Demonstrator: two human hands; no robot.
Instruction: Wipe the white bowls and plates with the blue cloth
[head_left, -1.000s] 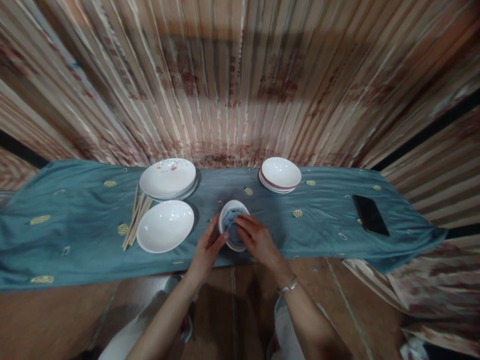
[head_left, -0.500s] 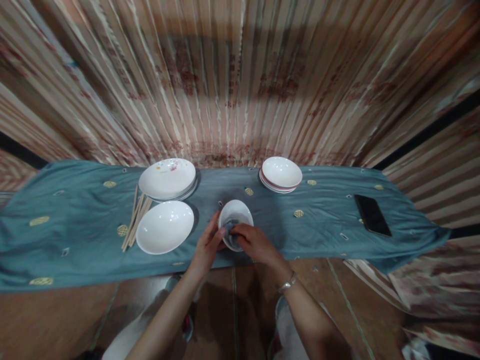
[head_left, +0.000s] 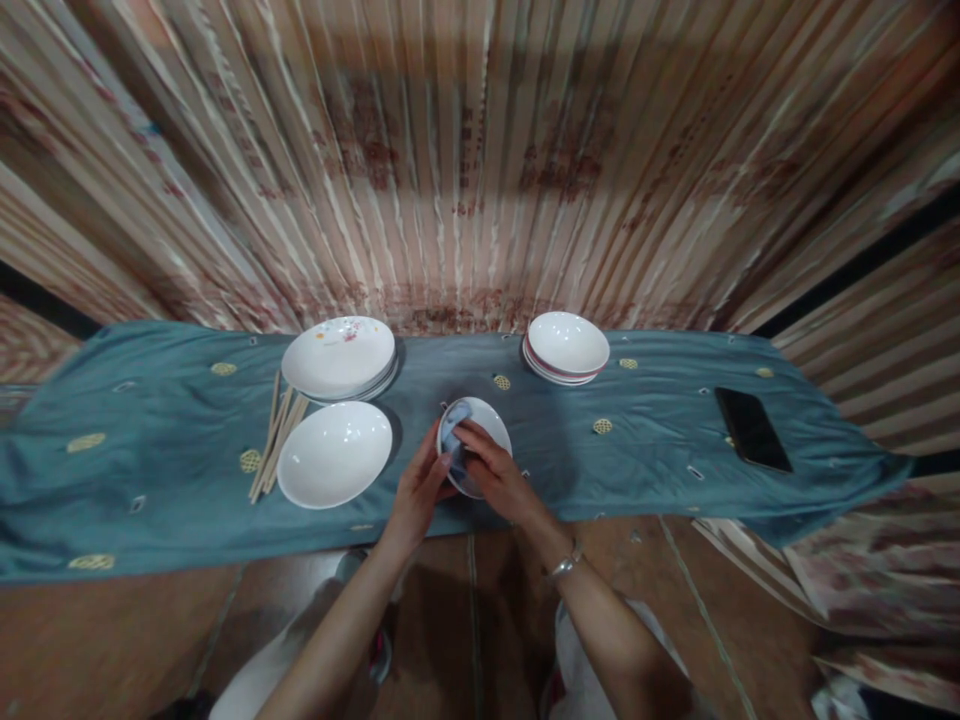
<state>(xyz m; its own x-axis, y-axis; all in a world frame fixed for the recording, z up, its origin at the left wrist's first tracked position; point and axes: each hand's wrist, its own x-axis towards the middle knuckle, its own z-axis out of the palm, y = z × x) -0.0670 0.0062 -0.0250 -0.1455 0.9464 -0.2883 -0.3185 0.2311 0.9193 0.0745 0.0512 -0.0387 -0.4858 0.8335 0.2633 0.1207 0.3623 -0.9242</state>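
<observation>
A small white bowl (head_left: 491,420) is in front of me, close to the table's near edge. My left hand (head_left: 420,484) grips its left side, with the thumb at the rim and the other fingers partly hidden behind the wall. Inside the bowl, my right hand (head_left: 496,474) presses a crumpled blue-grey cloth (head_left: 454,424) against the left inner wall. The fingers of that hand are closed over the cloth and hide part of it. A bracelet (head_left: 567,562) circles the right wrist.
Left of the bowl lie an oval white dish (head_left: 334,455), a stack of plates (head_left: 337,358) with a floral top one, and several wooden chopsticks (head_left: 274,445). Stacked white bowls (head_left: 568,345) stand at the back right. A black phone (head_left: 752,430) rests farther right on the teal tablecloth (head_left: 187,450).
My right hand has moved the cloth from the bottom of the bowl up to its left inner wall and rim. The left hand keeps its hold on the bowl.
</observation>
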